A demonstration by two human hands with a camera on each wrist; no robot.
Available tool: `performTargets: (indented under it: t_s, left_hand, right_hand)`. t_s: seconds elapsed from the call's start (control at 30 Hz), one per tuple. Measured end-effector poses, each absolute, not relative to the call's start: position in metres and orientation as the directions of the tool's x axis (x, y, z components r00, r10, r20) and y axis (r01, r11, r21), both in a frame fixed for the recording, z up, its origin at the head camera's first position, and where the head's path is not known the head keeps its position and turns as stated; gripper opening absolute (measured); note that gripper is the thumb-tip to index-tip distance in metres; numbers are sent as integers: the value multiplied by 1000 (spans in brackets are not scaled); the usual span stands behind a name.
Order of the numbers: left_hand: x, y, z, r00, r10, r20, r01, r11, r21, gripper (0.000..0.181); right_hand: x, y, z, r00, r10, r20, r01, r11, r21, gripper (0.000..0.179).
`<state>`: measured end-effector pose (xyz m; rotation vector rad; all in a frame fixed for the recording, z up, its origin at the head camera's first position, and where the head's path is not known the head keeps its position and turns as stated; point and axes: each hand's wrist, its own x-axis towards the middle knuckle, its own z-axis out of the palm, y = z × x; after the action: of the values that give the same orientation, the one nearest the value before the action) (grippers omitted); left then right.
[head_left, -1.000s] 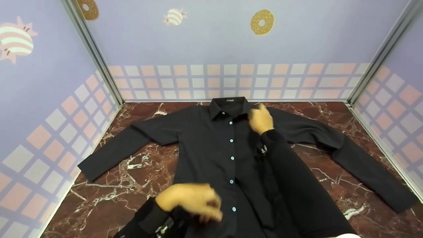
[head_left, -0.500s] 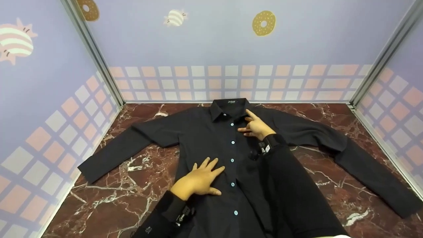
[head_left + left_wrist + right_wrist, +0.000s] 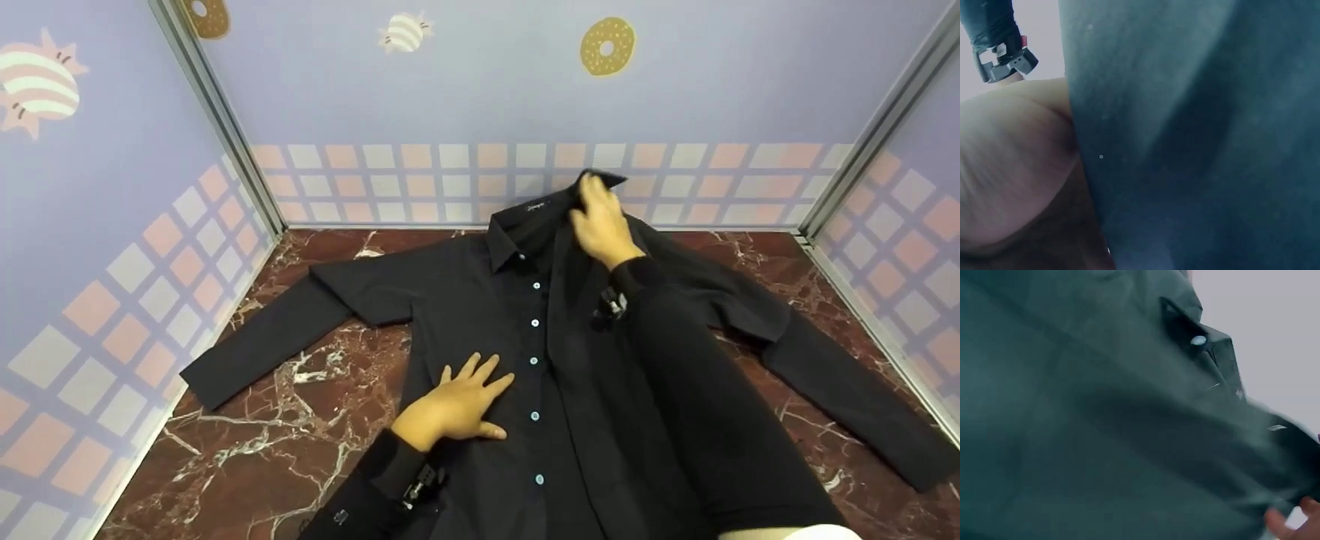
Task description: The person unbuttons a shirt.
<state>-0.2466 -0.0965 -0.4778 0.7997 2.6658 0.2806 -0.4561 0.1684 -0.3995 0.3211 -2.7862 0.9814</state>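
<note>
A black long-sleeved button-up shirt (image 3: 472, 307) lies front up with both sleeves spread wide. Pale buttons (image 3: 535, 361) run down its middle. My left hand (image 3: 460, 405) rests flat on the lower front, fingers spread. With my right hand (image 3: 604, 225) I grip the shirt by the right side of its collar, which is raised so that its point (image 3: 611, 180) stands up against the back wall. The right front edge is lifted with it, apart from the button strip. In the right wrist view, fingertips (image 3: 1278, 523) hold the raised cloth at the lower right corner.
The shirt is on a dark red marbled tabletop (image 3: 247, 450). Lilac patterned panels (image 3: 480, 82) with checked lower bands stand at the back, left and right. The left sleeve (image 3: 262, 349) has a fold near its middle; the right cuff (image 3: 919, 469) lies close to the right wall.
The left hand swept up and settled flat on the shirt front. The right hand went to the collar, took hold of it and raised it up and to the right with the front edge.
</note>
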Motion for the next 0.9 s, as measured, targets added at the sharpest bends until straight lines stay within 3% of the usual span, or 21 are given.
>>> performTargets:
  t_s: [0.2,0.4,0.5,0.53,0.63,0.7,0.8,0.9]
  left_hand:
    - [-246,-96,-477,-780,569,-259,502,817,285,86]
    - [-246,-99,-474,-796,555,-241,492,826,275,85]
    - [-243,-93,-468,-818,548,-176,528,836,151,85]
    - [-240,-90,-464,-816,561,-143,554,828,87,85]
    - [-232,-75,-453,-790,608,-85,613,785,-91,83]
    - [-227,-67,-446,-776,622,-99,630,764,-136,85]
    - [-226,-65,-442,-806,560,-191,581,810,-77,93]
    - [-228,-72,-449,-828,480,-291,493,870,32,103]
  right_hand:
    - [-444,146,-439,-958,-286,17,-275,900,-337,67]
    - [-398,146,-459,-895,-380,233,-431,870,-237,38]
    - [-383,155,-458,-887,-393,241,-449,856,-256,17]
    - [-377,158,-456,-894,-401,198,-443,853,-274,15]
    - [-358,162,-448,-897,-443,-7,-417,849,-324,37]
    - [-342,163,-444,-866,-462,-191,-385,861,-333,50]
    - [-315,167,-442,-775,-491,-397,-366,862,-351,48]
    - [-292,172,-440,-718,-535,-446,-372,836,-404,36]
